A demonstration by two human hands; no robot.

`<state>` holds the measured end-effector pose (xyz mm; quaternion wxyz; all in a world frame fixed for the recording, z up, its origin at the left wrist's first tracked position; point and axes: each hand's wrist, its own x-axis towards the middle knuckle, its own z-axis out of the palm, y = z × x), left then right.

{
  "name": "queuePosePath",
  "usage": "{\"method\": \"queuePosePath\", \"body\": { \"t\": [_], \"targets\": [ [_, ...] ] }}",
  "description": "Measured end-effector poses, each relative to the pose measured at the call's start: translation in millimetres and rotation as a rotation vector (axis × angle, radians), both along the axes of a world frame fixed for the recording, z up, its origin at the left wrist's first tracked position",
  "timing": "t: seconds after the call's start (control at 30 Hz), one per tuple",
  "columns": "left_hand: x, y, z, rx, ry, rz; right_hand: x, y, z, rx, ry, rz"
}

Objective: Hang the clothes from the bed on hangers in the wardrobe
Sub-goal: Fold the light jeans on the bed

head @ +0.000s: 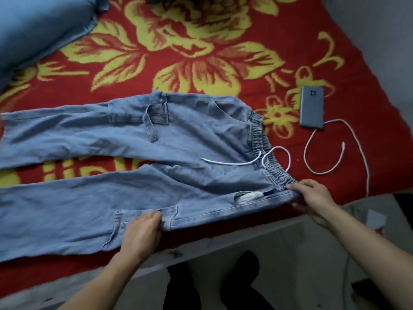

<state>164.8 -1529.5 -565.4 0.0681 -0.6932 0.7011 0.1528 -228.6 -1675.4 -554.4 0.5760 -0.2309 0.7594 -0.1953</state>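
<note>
Both hands hold light blue denim trousers (156, 151) spread on a red-and-yellow floral bed blanket (201, 63).
The right hand (312, 198) pinches the waistband (260, 139) at its near corner; the left hand (143, 233) clutches the near side seam, close to the blanket's front edge. A grey phone (311, 106) and white cable (325, 153) lie apart, beyond the waistband.
</note>
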Motion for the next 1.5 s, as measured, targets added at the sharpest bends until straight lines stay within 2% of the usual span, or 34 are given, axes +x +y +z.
{"method": "queuePosePath", "body": {
  "t": [0.17, 0.3, 0.47, 0.53, 0.6, 0.67, 0.7, 0.77, 0.83, 0.9, 1.0, 1.1, 1.13, 1.2, 1.27, 1.4, 1.5],
  "targets": [
    [46.7, -75.0, 62.1, -0.082, -0.051, 0.187, 43.4, -68.6, 61.6, -0.091, -0.214, -0.054],
    [80.7, -159.6, 87.1, -0.184, -0.09, 0.206, 80.9, -125.0, 72.7, -0.091, -0.282, -0.132],
    [102.1, -266.7, 67.3, -0.211, -0.104, 0.23, 111.3, -187.4, 52.6, -0.113, -0.273, -0.352],
    [104.3, -299.6, 42.3, -0.226, -0.097, 0.279, 123.3, -205.5, 34.6, -0.206, -0.196, -0.339],
    [102.5, -316.8, 9.1, -0.268, -0.082, 0.314, 134.7, -208.7, 7.8, -0.359, 0.15, -0.043],
    [96.9, -316.2, -29.7, -0.249, -0.042, 0.272, 147.2, -196.1, -21.5, -0.529, 0.528, 0.446],
    [94.2, -312.2, -48.4, -0.217, -0.028, 0.232, 152.7, -187.2, -38.7, -0.548, 0.625, 0.677],
    [93.3, -305.5, -76.1, -0.148, -0.008, 0.209, 160.2, -172.5, -70.9, -0.424, 0.799, 1.016],
    [97.5, -306.4, -89.2, -0.103, 0.023, 0.244, 164.2, -164.9, -96.2, -0.343, 0.948, 1.154],
    [102.9, -311.6, -89.0, -0.081, 0.042, 0.231, 169.9, -165.2, -100.7, -0.343, 1.006, 1.16],
    [107.7, -310.1, -68.5, -0.018, 0.059, 0.192, 170.8, -172.9, -84.3, -0.217, 0.974, 1.242],
    [112.1, -281.2, -40.8, -0.083, 0.041, 0.173, 178.3, -179.9, -55.7, -0.116, 0.95, 1.266],
    [116.0, -263.7, -32.3, -0.112, 0.042, 0.18, 184.8, -176.9, -44.4, -0.159, 0.947, 1.222],
    [129.0, -218.7, -16.1, -0.138, 0.038, 0.242, 202.4, -161.9, -25.9, -0.367, 0.92, 1.116],
    [145.6, -164.6, -3.2, -0.12, 0.024, 0.324, 226.7, -138.0, -11.9, -0.526, 0.821, 1.067],
    [190.4, -65.0, 15.8, -0.047, -0.069, 0.496, 287.8, -76.6, 5.4, -0.505, 0.544, 1.147],
    [231.7, -9.5, 20.3, 0.098, -0.152, 0.605, 332.2, -35.8, 6.4, -0.448, 0.421, 1.202]
  ]
}}
